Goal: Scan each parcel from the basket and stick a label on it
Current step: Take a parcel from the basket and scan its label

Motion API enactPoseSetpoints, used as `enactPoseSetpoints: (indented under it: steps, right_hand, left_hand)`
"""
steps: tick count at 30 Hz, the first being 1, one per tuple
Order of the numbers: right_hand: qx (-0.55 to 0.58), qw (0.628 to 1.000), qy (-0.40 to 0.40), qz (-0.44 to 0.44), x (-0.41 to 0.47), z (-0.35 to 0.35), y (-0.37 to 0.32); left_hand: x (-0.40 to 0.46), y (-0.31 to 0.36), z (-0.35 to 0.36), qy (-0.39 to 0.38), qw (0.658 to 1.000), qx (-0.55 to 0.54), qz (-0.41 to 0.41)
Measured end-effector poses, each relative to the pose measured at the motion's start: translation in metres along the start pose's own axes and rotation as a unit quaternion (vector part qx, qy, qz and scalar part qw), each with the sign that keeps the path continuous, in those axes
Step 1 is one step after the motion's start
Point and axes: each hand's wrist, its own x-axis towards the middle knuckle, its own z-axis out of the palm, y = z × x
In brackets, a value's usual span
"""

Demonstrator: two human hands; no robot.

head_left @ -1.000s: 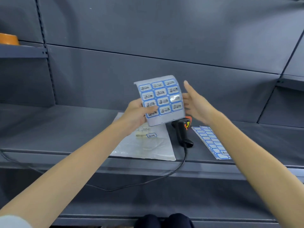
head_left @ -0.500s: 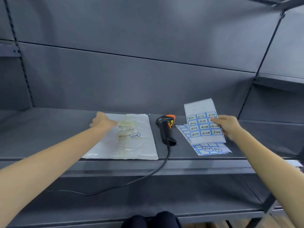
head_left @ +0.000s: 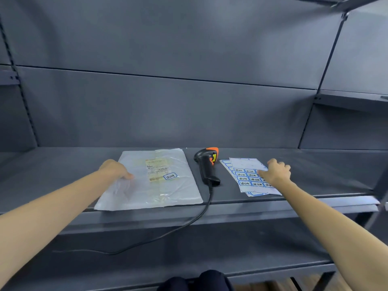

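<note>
A flat white plastic parcel point(head_left: 168, 192) lies on the grey shelf point(head_left: 315, 175), with a printed shipping slip and a blue-bordered label point(head_left: 170, 176) stuck on it. My left hand point(head_left: 115, 170) grips the parcel's left edge, fingers curled. To the right of the parcel, a black and orange barcode scanner point(head_left: 206, 164) lies on its side. My right hand point(head_left: 277, 172) rests on a label sheet point(head_left: 245, 164), fingers curled, holding it flat on another sheet point(head_left: 225, 164) beneath. No basket is in view.
The scanner's black cable point(head_left: 189, 223) hangs over the shelf's front edge and trails left across a lower shelf point(head_left: 252, 244). Grey back panels rise behind. A shelf upright point(head_left: 327, 59) stands at the right.
My right hand took the label sheet from in front of me and lowered it flat onto the other sheet. My left hand let go of the sheet and moved to the parcel's left edge.
</note>
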Motion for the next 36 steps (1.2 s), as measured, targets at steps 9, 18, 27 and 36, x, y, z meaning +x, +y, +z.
enactPoseSetpoints:
  steps: [9,18,27,36]
  right_hand:
    - [-0.050,0.994,0.015,-0.095,-0.013,-0.015,-0.015]
    - [-0.091,0.981,0.024,-0.168,-0.026,-0.037,-0.019]
    - [-0.162,0.968,0.070,-0.177,-0.025,-0.087,0.014]
    - [-0.226,0.971,0.058,-0.051,-0.039,-0.133,0.130]
  left_hand:
    - [0.001,-0.007,-0.031,-0.103,0.965,-0.236,-0.040]
    - [-0.036,0.013,-0.051,0.007,0.963,-0.259,0.078]
    - [-0.099,0.075,-0.006,0.012,0.928,-0.331,0.170]
    - [-0.154,0.158,0.116,-0.099,0.917,-0.316,0.223]
